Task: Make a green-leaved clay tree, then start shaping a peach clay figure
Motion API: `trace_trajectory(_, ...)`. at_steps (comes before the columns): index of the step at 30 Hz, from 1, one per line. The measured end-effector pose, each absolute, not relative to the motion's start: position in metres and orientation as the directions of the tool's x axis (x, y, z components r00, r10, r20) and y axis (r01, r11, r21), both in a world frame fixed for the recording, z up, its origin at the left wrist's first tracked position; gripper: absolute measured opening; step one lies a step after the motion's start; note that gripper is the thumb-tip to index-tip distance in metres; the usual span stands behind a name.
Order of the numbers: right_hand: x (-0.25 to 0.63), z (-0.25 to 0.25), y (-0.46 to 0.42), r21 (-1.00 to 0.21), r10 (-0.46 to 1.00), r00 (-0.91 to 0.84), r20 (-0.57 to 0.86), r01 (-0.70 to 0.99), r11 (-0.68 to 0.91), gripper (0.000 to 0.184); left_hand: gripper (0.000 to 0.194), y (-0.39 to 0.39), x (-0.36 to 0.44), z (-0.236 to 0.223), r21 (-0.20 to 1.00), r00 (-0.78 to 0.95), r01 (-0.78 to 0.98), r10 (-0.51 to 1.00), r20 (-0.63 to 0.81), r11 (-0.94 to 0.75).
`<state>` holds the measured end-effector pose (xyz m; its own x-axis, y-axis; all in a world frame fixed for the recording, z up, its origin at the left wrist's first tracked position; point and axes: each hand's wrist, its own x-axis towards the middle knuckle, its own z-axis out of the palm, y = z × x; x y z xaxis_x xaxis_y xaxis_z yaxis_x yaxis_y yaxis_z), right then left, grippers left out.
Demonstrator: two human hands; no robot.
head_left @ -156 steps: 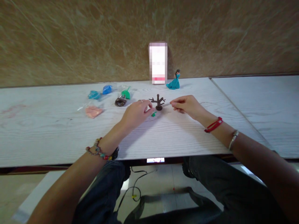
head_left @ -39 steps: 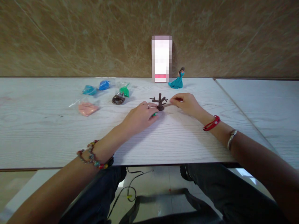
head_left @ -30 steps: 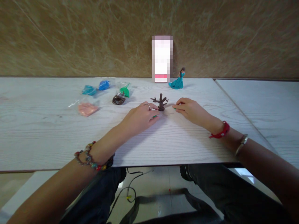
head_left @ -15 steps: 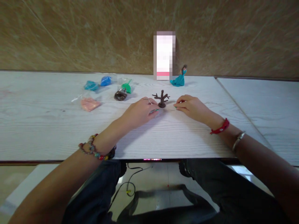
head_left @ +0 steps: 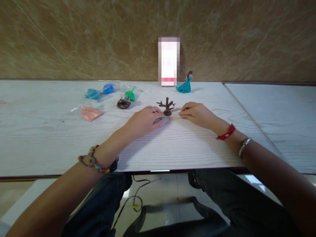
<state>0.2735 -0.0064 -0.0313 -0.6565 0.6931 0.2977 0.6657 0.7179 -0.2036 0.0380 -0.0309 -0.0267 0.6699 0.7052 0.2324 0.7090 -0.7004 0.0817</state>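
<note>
A small tree of dark brown modelling clay (head_left: 167, 107), with a round base and bare branches, stands upright on the table. My left hand (head_left: 144, 120) rests just left of its base, thumb and forefinger slightly apart; whether a fingertip touches the base I cannot tell. On the other side, with a small gap to the tree, my right hand (head_left: 195, 113) lies with its fingers stretched towards it. Greenish spots show at both thumb tips, too small to tell whether nail or clay. Behind the tree stands a clay figure in a teal dress (head_left: 185, 85).
A phone with a blurred screen (head_left: 169, 62) leans on the marbled wall. To the left lie bags of clay: brown (head_left: 123, 103), green (head_left: 130, 94), blue (head_left: 108, 88), teal (head_left: 92, 94) and pink (head_left: 91, 113). The white table (head_left: 138, 154) has a seam at right.
The whole view has shifted slightly, so everything sits a little further left. Both hands keep nearly the same pose beside the tree.
</note>
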Motion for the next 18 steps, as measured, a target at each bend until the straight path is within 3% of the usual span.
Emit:
trace_trajectory(8, 0.269, -0.029, -0.005, -0.307, 0.713, -0.632, 0.304, 0.644, 0.701, 0.017, 0.032, -0.033, 0.041, -0.024, 0.087, 0.678, 0.701, 0.699, 0.228, -0.708)
trace_trajectory(15, 0.261, -0.027, 0.004, -0.631, 0.862, -0.395, 0.319, 0.590, 0.504, 0.013, 0.031, -0.039, 0.048, -0.027, 0.028, 0.644, 0.744, 0.728, 0.237, -0.668)
trace_trajectory(18, 0.255, -0.032, 0.008, -0.691, 0.886, -0.348, 0.307, 0.559, 0.459, 0.016, 0.031, -0.040, 0.049, -0.027, 0.018, 0.635, 0.756, 0.740, 0.220, -0.654)
